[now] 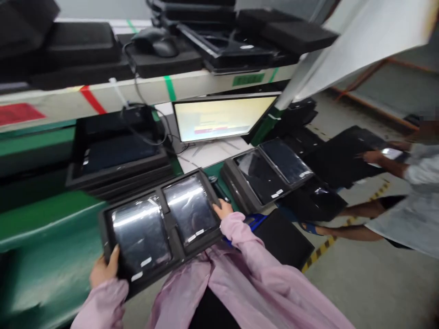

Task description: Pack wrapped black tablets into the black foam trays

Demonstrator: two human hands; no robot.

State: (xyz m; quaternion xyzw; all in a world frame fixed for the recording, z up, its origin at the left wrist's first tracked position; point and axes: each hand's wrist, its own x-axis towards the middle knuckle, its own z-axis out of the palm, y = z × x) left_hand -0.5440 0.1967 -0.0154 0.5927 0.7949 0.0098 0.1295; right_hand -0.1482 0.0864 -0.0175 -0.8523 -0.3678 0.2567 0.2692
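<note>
I hold a black foam tray point(173, 228) by both ends, tilted in front of me over the green bench edge. Two glossy tablet screens lie in its pockets, one at the left point(140, 235) and one at the right point(190, 208). My left hand point(104, 269) grips the tray's lower left corner, thumb on top. My right hand point(222, 209) clasps its right edge. Both my sleeves are pink.
A similar tray point(236, 180) with two screens sits to the right. A stack of black trays point(116, 160) stands behind on the green bench point(44, 214). A lit monitor point(219, 116) stands further back, a mouse point(156, 42) on the shelf above. Another person's hand point(372, 156) handles trays at right.
</note>
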